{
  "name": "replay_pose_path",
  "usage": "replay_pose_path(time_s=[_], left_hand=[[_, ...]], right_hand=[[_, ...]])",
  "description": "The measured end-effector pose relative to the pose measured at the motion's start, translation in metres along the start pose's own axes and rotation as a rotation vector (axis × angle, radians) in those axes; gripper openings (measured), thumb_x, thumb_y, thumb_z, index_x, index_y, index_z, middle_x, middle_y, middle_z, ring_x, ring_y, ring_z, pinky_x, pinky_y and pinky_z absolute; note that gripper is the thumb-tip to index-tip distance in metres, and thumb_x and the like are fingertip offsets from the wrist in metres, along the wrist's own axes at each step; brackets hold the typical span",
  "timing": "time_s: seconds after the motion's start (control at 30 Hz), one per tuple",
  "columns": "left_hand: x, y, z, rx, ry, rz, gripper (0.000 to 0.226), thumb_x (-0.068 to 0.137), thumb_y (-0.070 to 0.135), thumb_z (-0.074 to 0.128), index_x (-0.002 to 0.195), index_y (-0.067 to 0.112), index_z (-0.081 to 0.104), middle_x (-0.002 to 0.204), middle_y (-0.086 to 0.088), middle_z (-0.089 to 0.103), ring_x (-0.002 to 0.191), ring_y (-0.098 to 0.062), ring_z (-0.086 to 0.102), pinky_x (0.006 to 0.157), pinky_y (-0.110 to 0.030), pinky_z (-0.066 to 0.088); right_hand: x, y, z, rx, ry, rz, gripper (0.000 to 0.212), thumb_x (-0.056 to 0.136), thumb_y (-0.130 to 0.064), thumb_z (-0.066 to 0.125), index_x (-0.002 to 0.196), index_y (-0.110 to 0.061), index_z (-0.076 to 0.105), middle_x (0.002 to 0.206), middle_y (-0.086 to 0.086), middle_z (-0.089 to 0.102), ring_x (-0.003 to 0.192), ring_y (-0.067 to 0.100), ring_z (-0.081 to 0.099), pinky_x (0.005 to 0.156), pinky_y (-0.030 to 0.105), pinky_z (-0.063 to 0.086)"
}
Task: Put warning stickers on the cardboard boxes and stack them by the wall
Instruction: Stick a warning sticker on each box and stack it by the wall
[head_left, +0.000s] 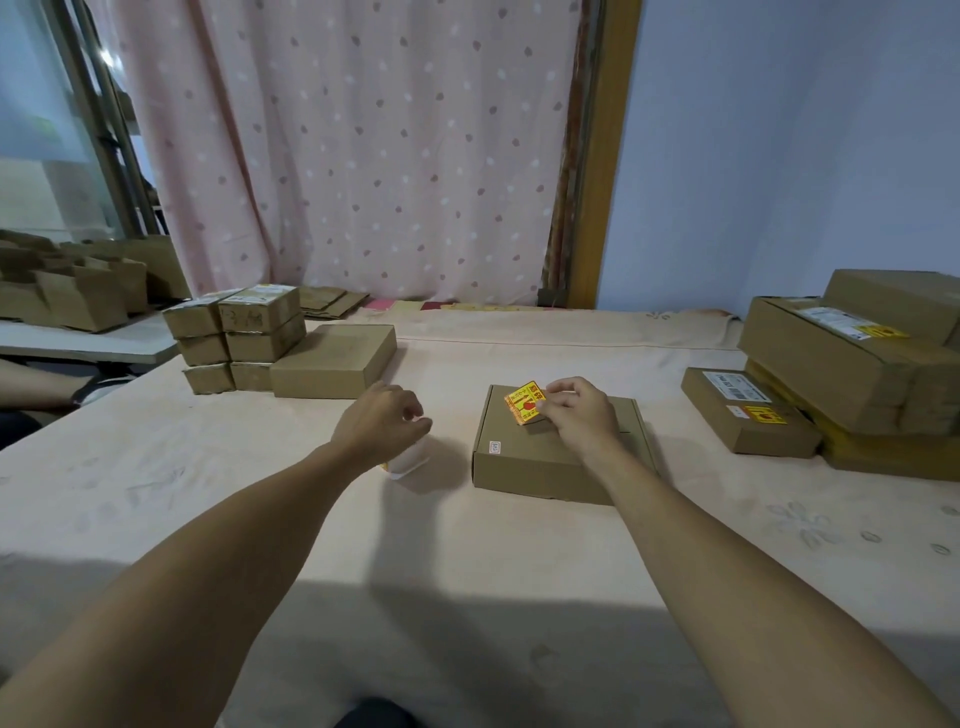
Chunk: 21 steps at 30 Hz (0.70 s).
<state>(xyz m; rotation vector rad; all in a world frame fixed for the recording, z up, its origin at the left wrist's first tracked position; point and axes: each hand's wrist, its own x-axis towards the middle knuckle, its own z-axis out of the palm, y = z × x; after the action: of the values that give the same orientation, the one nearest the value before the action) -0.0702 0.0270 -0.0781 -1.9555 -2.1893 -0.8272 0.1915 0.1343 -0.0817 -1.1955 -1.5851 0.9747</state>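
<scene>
A flat cardboard box (524, 462) lies on the cloth-covered table in front of me. My right hand (579, 415) pinches a yellow and red warning sticker (525, 402) over the box's far left corner. My left hand (384, 421) hovers to the left of the box with its fingers curled, just above a white roll of sticker backing (410, 462); whether it touches the roll I cannot tell. By the blue wall on the right stands a stack of larger boxes (852, 364), two of them showing yellow stickers, with a smaller stickered box (748, 413) in front.
At the back left stand several small boxes (234, 335) in a pile and a plain flat box (332, 361). More folded cartons (78, 291) lie on a side table at far left, where another person's arm (36, 384) shows. A pink curtain hangs behind.
</scene>
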Motion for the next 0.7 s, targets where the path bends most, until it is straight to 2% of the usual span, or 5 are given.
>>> replay_pose_path(time_s=[0.2, 0.27, 0.37, 0.53, 0.7], left_hand=[[0.018, 0.055, 0.024, -0.189, -0.043, 0.033, 0.022, 0.095, 0.036, 0.061, 0.092, 0.02, 0.076, 0.094, 0.008, 0.069, 0.096, -0.014, 0.056, 0.081, -0.037, 0.048], [0.023, 0.076, 0.035, -0.239, -0.045, 0.047, 0.02, 0.096, 0.033, 0.061, 0.096, 0.019, 0.075, 0.097, 0.006, 0.069, 0.097, -0.016, 0.056, 0.08, -0.036, 0.046], [0.027, 0.105, 0.05, -0.32, -0.049, 0.04, 0.018, 0.095, 0.028, 0.063, 0.1, 0.016, 0.075, 0.098, 0.005, 0.069, 0.093, -0.014, 0.059, 0.074, -0.03, 0.043], [0.028, 0.141, 0.074, -0.386, -0.068, 0.068, 0.013, 0.094, 0.02, 0.065, 0.099, 0.014, 0.074, 0.097, 0.003, 0.07, 0.092, -0.013, 0.06, 0.074, -0.026, 0.043], [0.032, 0.165, 0.091, -0.331, -0.097, 0.127, 0.013, 0.093, 0.02, 0.063, 0.101, 0.021, 0.072, 0.1, 0.007, 0.067, 0.094, -0.011, 0.057, 0.078, -0.028, 0.048]], right_hand=[[-0.002, 0.002, -0.026, -0.012, -0.025, -0.032, 0.01, 0.087, -0.014, 0.076, 0.087, -0.024, 0.073, 0.084, -0.001, 0.074, 0.083, 0.013, 0.068, 0.075, 0.029, 0.05], [-0.001, 0.003, -0.037, -0.035, -0.017, -0.053, 0.011, 0.088, -0.014, 0.074, 0.087, -0.024, 0.075, 0.087, 0.001, 0.074, 0.084, 0.013, 0.067, 0.076, 0.029, 0.051], [0.001, 0.007, -0.055, -0.098, -0.027, -0.06, 0.011, 0.09, -0.013, 0.073, 0.088, -0.022, 0.076, 0.093, -0.008, 0.071, 0.094, 0.013, 0.065, 0.086, 0.034, 0.055], [0.005, 0.014, -0.08, -0.149, -0.009, -0.033, 0.018, 0.088, -0.01, 0.075, 0.081, -0.026, 0.075, 0.093, -0.005, 0.074, 0.098, 0.016, 0.069, 0.087, 0.039, 0.06], [0.005, 0.021, -0.099, -0.376, 0.032, -0.068, 0.007, 0.089, -0.017, 0.074, 0.089, -0.024, 0.075, 0.089, -0.007, 0.071, 0.091, 0.012, 0.067, 0.076, 0.028, 0.053]])
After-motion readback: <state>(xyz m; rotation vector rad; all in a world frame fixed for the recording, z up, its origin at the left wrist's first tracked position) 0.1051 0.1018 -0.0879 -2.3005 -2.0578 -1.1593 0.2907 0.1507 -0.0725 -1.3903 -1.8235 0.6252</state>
